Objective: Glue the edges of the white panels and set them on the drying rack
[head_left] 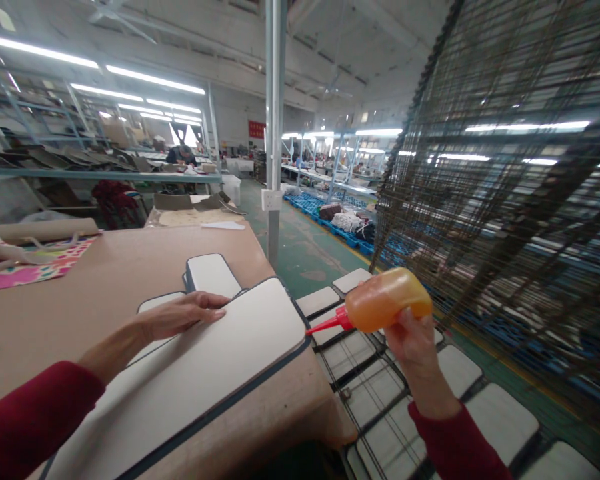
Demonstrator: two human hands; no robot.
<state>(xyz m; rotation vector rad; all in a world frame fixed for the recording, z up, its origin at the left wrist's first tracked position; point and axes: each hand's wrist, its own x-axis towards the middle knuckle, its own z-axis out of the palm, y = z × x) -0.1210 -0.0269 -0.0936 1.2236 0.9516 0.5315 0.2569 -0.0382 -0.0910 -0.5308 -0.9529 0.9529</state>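
My left hand (pixel 183 315) lies flat, fingers stretched, on a long white panel with a dark blue edge (pixel 195 373) that rests on the brown worktable (pixel 80 293). My right hand (pixel 413 333) grips an orange squeeze bottle (pixel 387 300). Its red nozzle (pixel 325 325) points left at the panel's right edge, close to it. Two smaller white panels, one (pixel 213 273) farther back and one (pixel 155 303) nearer, lie behind my left hand.
Several white panels (pixel 460 370) lie on a wire rack (pixel 370 393) low at the right. A tall stack of tilted wire racks (pixel 505 200) fills the right side. A steel post (pixel 275 120) stands beyond the table. Coloured fabric (pixel 40 267) lies at far left. Distant people work at benches.
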